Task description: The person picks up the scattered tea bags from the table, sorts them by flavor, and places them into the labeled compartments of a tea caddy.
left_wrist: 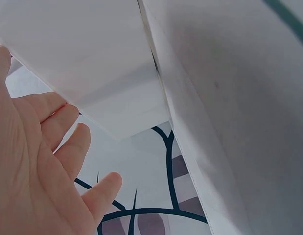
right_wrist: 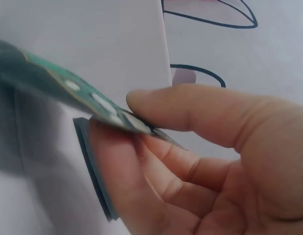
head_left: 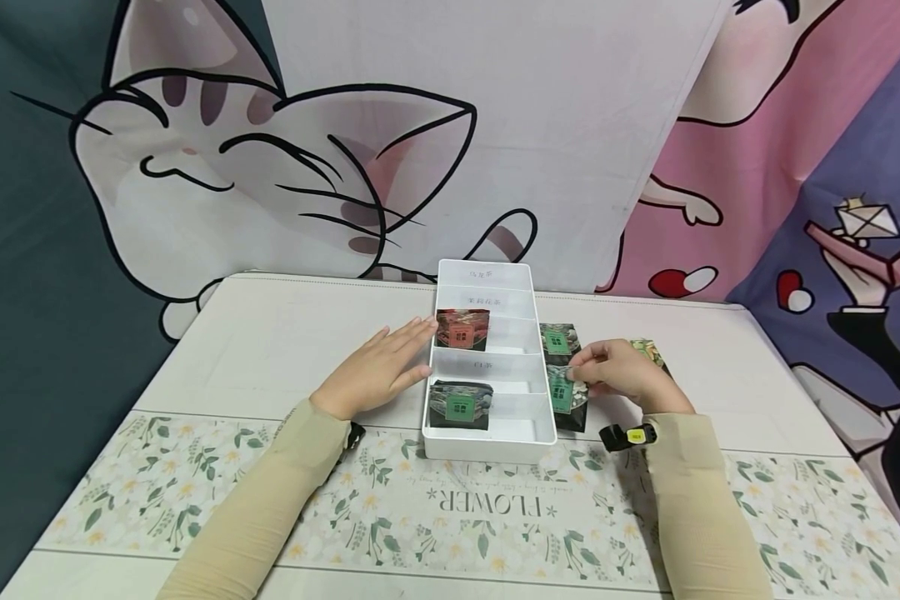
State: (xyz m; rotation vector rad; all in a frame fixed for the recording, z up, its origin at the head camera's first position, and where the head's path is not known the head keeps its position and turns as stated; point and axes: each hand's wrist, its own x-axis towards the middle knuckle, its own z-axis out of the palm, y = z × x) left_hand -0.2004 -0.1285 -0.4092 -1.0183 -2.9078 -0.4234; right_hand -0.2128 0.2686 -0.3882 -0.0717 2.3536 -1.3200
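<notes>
A white divided tray (head_left: 516, 428) stands lengthwise on the table, with labels on its compartment walls. In it, a red-labelled tea sachet (head_left: 461, 330) leans in a middle compartment and a green-labelled tea sachet (head_left: 461, 406) in the nearest one. My left hand (head_left: 378, 367) has its fingers extended, fingertips at the tray's left edge; the left wrist view shows the hand (left_wrist: 43, 147) by the tray's side wall. On the right, my right hand (head_left: 618, 375) pinches a green sachet (head_left: 564, 393) by its edge between thumb and fingers, tilted in the right wrist view.
Another green-labelled sachet (head_left: 559, 340) lies right of the tray, beyond the pinched one. A yellow-green sachet (head_left: 648, 354) shows partly behind my right hand. A floral strip (head_left: 480, 517) crosses the near part of the table (head_left: 292, 333); a cartoon-printed cloth (head_left: 555, 125) hangs behind.
</notes>
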